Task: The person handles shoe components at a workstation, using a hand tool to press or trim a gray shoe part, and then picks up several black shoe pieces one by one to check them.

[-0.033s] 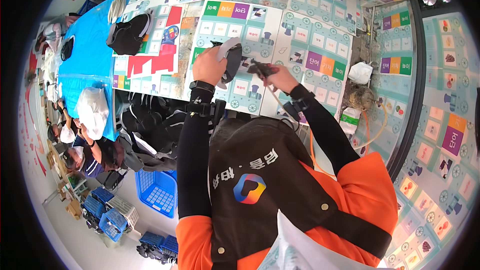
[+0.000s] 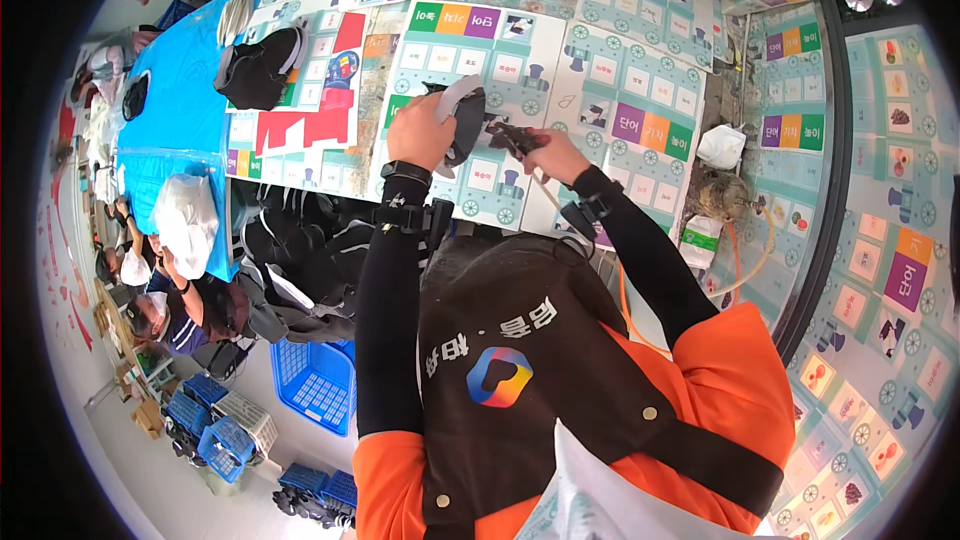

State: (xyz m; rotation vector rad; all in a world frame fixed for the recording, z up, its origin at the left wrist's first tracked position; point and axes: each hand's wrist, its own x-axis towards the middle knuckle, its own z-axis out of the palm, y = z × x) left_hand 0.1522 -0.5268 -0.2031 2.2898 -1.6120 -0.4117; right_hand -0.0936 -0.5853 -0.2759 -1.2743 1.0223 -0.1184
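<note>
My left hand [image 2: 418,132] grips a dark shoe upper [image 2: 466,128] with a pale grey curved edge, held up over the printed sheets on the table. My fingers wrap around its left side, and the fingertips are partly hidden. In my right hand [image 2: 555,154] is a small dark spray gun [image 2: 515,138], with a pale hose trailing down from it. Its front end points left at the upper, a short gap apart from it. Printed sheets [image 2: 630,70] with coloured blocks cover the worktop under both hands.
Another dark shoe upper [image 2: 262,70] lies on the left sheets. A blue-covered table [image 2: 180,130] holds a white plastic bag [image 2: 186,225]. Dark uppers [image 2: 300,250] pile below the worktop, near a blue basket [image 2: 312,380]. At right stands a crusted pot [image 2: 724,196] with hoses. A co-worker [image 2: 180,310] is at far left.
The spray gun and my right hand have shifted slightly left, closer to the shoe upper. My left hand and the upper stay almost where they were.
</note>
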